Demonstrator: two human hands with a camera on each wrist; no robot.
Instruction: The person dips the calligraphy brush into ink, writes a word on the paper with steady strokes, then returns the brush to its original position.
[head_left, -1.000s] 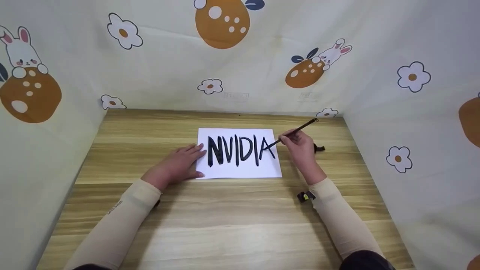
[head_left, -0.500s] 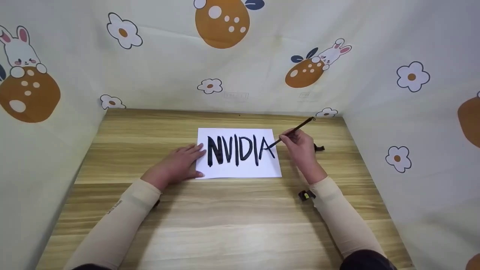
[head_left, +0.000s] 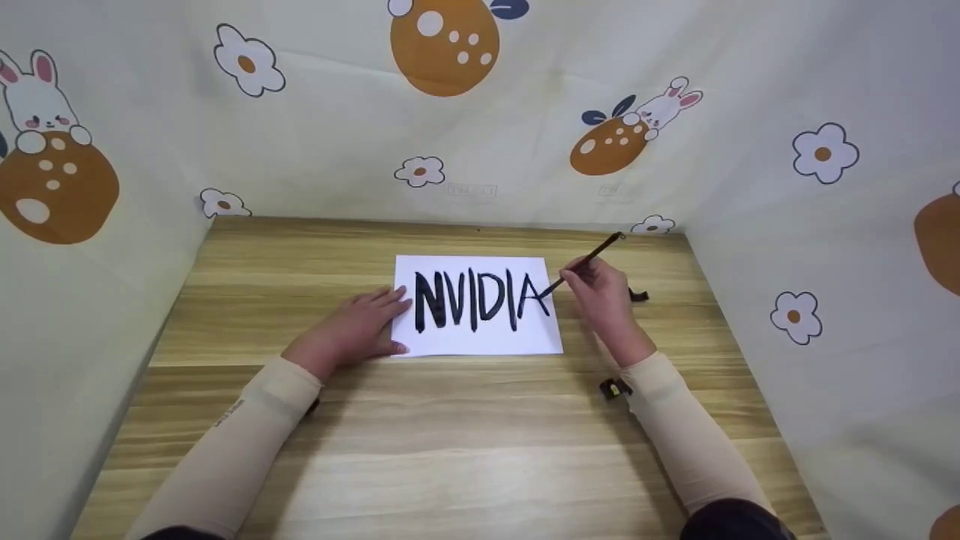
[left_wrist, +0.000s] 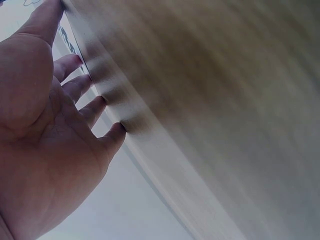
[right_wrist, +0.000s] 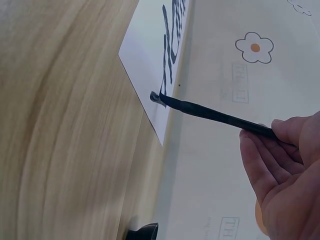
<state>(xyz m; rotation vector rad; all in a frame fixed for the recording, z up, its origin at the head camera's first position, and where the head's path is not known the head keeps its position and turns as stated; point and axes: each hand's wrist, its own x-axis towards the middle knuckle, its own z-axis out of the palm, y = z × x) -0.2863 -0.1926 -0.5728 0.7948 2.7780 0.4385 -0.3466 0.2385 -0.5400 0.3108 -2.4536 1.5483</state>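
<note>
A white sheet of paper [head_left: 480, 343] lies on the table, bearing the hand-painted black letters "NVIDIA" [head_left: 491, 298]. My left hand [head_left: 349, 326] rests at its left edge, fingers extended and fingertips on the paper; the left wrist view shows these fingers [left_wrist: 92, 110] spread along the edge. Between thumb and fingers, my right hand [head_left: 604, 296] pinches a slim black calligraphy brush [head_left: 600, 251], tilted up to the right. In the right wrist view, the tip of the brush [right_wrist: 215, 115] meets the paper at the last letter, near the right edge.
The wood-grain table [head_left: 465, 450] extends around the paper. Patterned cloth [head_left: 322, 142] with bunnies and flowers encloses the back and both sides. A small black object [head_left: 639, 295] shows just right of my right hand, and another dark piece [head_left: 615, 388] is by the right wrist.
The brush tip has moved slightly right along the crossbar of the final A, while the handle's upper end has shifted a little left. My left hand stays in place on the paper.
</note>
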